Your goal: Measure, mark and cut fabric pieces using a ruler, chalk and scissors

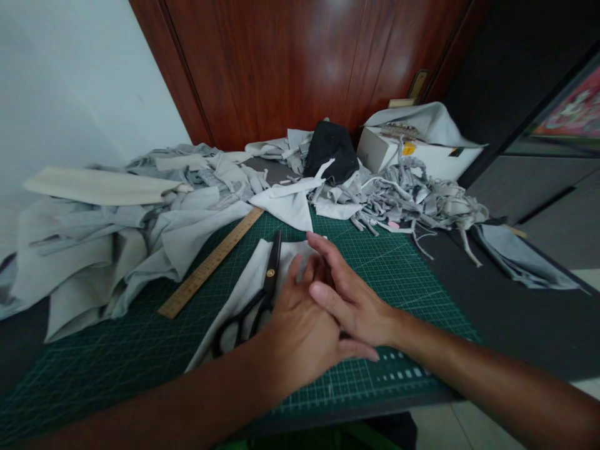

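My left hand (304, 328) and my right hand (359, 297) are pressed together above the green cutting mat (375, 262). The right thumb lies across the back of my left hand, and its index finger is stretched out. My left thumb sticks out to the right; its other fingers are partly hidden. Neither hand shows an object in it. Just left of them, black-handled scissors (270, 275) lie on a pale grey piece of cloth (234, 300), blades pointing away. Further left, a wooden ruler (210, 262) rests slantwise on the mat.
Crumpled grey fabric (154, 237) is heaped on the left. At the back are a black cloth bundle (330, 150), a white box (422, 159) and tangled fabric strips (407, 194). Folded grey cloth (520, 253) lies at right. A wooden door (290, 69) stands behind the table.
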